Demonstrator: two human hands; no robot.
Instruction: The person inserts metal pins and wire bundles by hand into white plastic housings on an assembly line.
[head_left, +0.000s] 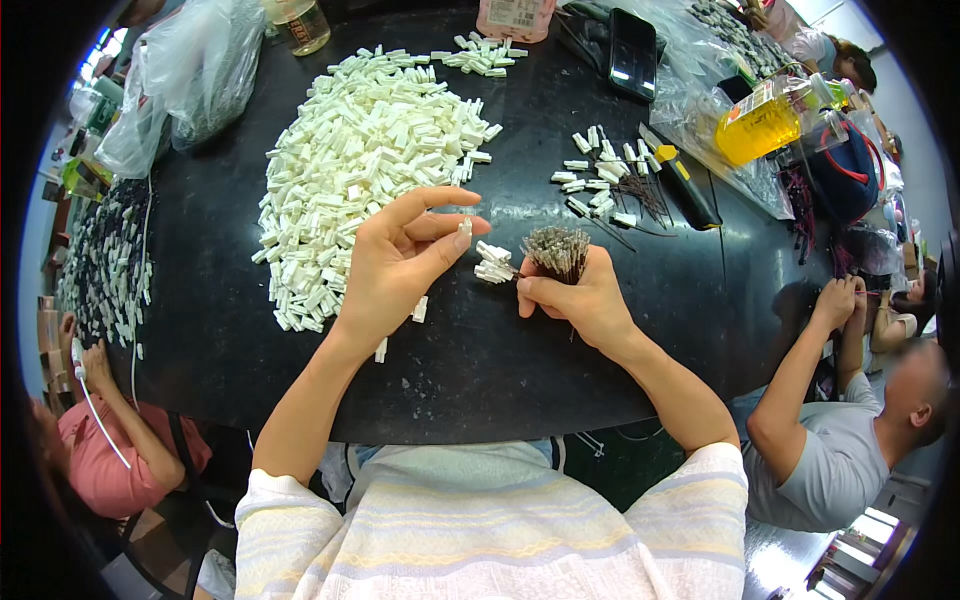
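My left hand (395, 260) pinches a small white connector housing (465, 227) between thumb and forefinger, the other fingers held out. Across from it, my right hand (580, 295) is closed around a bundle of thin dark wires (557, 252) with metal-tipped ends bunched upward. A cluster of white connector housings (493, 263) sits at the left side of that bundle, between the two hands; some seem to be on wire ends. Beyond my left hand spreads a big heap of loose white connector housings (370, 150). Two stray housings lie close to my left wrist.
To the right lie wires with white connectors (605, 175), a yellow-black utility knife (685, 185) and a phone (633, 55). A bottle of orange liquid (765, 122) rests on clear plastic. A plastic bag (195, 75) stands far left. People work at both sides, one in a grey shirt (835, 440).
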